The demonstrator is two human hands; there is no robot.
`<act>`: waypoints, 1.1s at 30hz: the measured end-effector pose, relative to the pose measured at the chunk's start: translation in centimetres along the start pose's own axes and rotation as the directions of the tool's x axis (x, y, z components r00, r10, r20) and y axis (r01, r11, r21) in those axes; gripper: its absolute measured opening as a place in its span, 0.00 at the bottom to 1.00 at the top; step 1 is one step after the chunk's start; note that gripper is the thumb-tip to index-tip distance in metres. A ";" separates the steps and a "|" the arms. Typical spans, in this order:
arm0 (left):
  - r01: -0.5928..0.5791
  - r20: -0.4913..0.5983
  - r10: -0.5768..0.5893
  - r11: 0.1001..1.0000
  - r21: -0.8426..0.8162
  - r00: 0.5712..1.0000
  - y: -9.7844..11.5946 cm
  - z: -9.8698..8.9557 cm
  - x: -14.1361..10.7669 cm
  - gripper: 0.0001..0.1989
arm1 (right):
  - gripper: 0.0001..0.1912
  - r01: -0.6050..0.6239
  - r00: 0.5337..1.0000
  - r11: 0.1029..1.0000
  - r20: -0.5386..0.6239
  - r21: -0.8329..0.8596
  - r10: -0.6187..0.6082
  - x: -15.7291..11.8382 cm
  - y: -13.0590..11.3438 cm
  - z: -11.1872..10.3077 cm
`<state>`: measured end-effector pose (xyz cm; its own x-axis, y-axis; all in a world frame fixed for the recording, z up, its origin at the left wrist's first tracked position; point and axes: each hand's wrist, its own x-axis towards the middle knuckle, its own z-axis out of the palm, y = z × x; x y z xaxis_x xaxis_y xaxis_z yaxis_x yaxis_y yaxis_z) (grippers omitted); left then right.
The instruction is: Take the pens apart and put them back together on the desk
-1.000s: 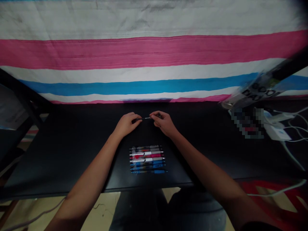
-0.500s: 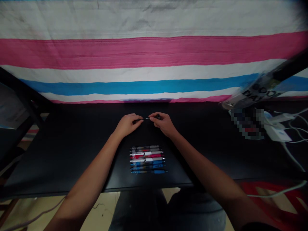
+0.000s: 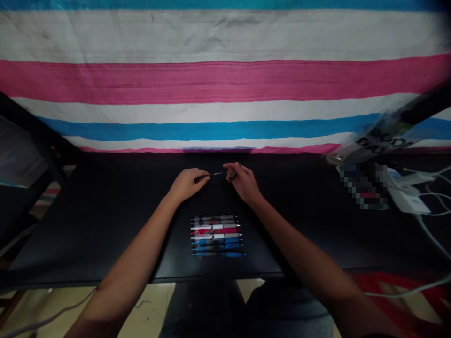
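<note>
Between its thumb and fingers, my left hand pinches a thin dark pen part, whose pale narrow end points right. My right hand, a short gap away, has its fingers curled round a small dark piece, with the index finger reaching left. Nearer to me lies a row of several pens, side by side and pointing left to right, with black, white, red and blue bodies. A clear wrap seems to cover their left ends.
The black table meets a striped sheet at the back. At the right are a clear bag, a blurred-out item, a white power strip with cables, and a red stool below the edge.
My right hand has drawn slightly away to the right from the thin part, and its fingers have turned. A gap now shows between the two held pieces. The view has shifted slightly.
</note>
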<state>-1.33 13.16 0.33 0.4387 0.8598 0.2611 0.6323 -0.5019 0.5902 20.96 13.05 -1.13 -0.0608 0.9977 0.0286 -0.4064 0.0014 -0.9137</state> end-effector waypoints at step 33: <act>0.026 -0.057 -0.028 0.999 -0.030 0.998 -0.1 0.1 0.0 0.12 | 0.20 0.017 1.000 0.997 -0.017 -0.075 -0.018 -0.1 0.2 0.0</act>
<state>-1.28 13.21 0.23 0.3840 0.8775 0.2874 0.6238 -0.4760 0.6199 20.93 12.94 -1.31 -0.0379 0.9985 0.0384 -0.3378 0.0234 -0.9409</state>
